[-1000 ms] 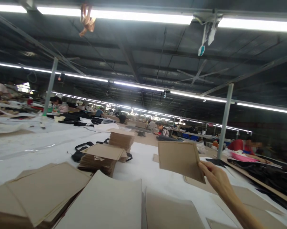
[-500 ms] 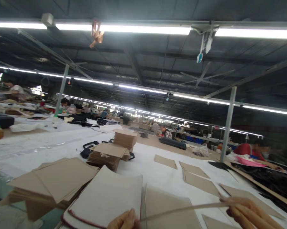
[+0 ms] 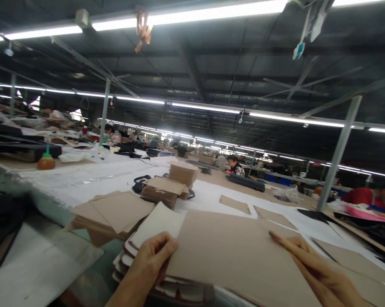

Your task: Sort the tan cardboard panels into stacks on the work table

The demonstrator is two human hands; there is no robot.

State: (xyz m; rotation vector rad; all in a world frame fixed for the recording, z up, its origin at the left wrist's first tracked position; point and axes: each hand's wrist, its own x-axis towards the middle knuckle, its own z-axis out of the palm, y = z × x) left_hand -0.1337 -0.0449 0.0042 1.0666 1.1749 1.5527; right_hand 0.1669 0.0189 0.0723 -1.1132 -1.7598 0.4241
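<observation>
A flat tan cardboard sheet (image 3: pixel 233 256) is held in front of me, its broad face toward me. My left hand (image 3: pixel 155 256) pinches its left edge between thumb and fingers. At the sheet's right edge is my right hand (image 3: pixel 316 264), closed on it with the forefinger stretched along the top; its thumb is hidden. Under and behind the sheet lies a stack of pale panels with dark red edges (image 3: pixel 157 221), partly covered. Just left of that stack is a fanned pile of tan cardboard sheets (image 3: pixel 114 213).
Taller cardboard stacks (image 3: pixel 182 172) stand farther back on the white-covered table (image 3: pixel 208 196). Single cardboard pieces (image 3: pixel 234 204) lie at the right. A glue bottle with a green nozzle (image 3: pixel 47 160) stands at the left. A metal post (image 3: pixel 339 153) rises at the right; co-workers sit beyond.
The cardboard sheet, seen nearly edge-on before, now shows its broad face. Both hands have come higher into view, still holding it. The view has shifted left and down.
</observation>
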